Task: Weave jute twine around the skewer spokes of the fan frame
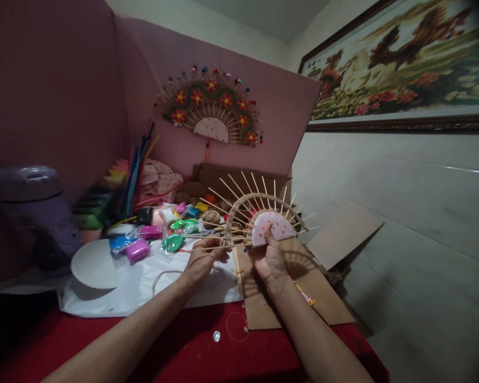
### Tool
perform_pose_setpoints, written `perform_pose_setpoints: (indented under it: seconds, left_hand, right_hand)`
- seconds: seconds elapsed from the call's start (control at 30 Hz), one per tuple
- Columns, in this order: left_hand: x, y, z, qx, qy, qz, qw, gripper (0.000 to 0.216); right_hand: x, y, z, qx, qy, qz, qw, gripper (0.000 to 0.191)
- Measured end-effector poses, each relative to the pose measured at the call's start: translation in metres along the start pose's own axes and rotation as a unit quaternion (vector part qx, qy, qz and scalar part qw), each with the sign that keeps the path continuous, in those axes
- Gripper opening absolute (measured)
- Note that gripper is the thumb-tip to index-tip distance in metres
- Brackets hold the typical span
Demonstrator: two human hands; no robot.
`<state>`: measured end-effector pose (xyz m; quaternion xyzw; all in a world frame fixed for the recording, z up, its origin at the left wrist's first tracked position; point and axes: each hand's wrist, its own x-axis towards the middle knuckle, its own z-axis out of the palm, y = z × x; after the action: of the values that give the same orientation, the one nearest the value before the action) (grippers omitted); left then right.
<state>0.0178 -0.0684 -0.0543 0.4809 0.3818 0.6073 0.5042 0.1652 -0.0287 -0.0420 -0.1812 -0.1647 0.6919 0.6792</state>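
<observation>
My right hand (pixel 268 259) grips a half-round fan frame by its white, red-dotted fabric centre (pixel 277 226), thumb on the front. Thin wooden sticks (pixel 264 186) fan out from that centre. A band of woven brown cord (pixel 239 205) arcs across the sticks. At the band's left end, my left hand (pixel 204 259) is closed with its fingers pinched by the lowest stick, on the cord. A loose loop of cord (pixel 165 273) trails on the white sheet below it. What lies between the left fingertips is partly hidden.
Bagged coloured clay (pixel 138 250), a twine ball (pixel 211 217) and a white disc (pixel 93 264) lie on the left. A purple bottle (pixel 34 218) stands at far left. Cardboard (pixel 259 308) lies beneath my right hand on the red tablecloth (pixel 175 340). A finished flowered fan (pixel 211 106) hangs behind.
</observation>
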Motion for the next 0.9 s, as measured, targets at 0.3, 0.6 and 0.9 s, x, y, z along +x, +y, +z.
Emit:
perform_pose_setpoints:
  seconds: [0.3,0.6,0.9]
  left_hand:
    - [0.0005,-0.0046,0.0006,-0.029,0.038,-0.014,0.999,0.030]
    - [-0.0006,-0.0052,0.0008,0.019,0.034,0.017,0.999,0.029]
    - [-0.0014,-0.0080,0.0006,0.020,0.030,0.014,0.999,0.033]
  right_hand:
    - [0.0033,-0.0023,-0.0011,-0.010,0.020,-0.023,0.999,0.027]
    - [0.0054,-0.0002,-0.0035,-0.003,0.050,-0.040,0.998,0.028]
    - [0.0024,0.0002,0.0001,-0.002,0.026,-0.041,0.999,0.030]
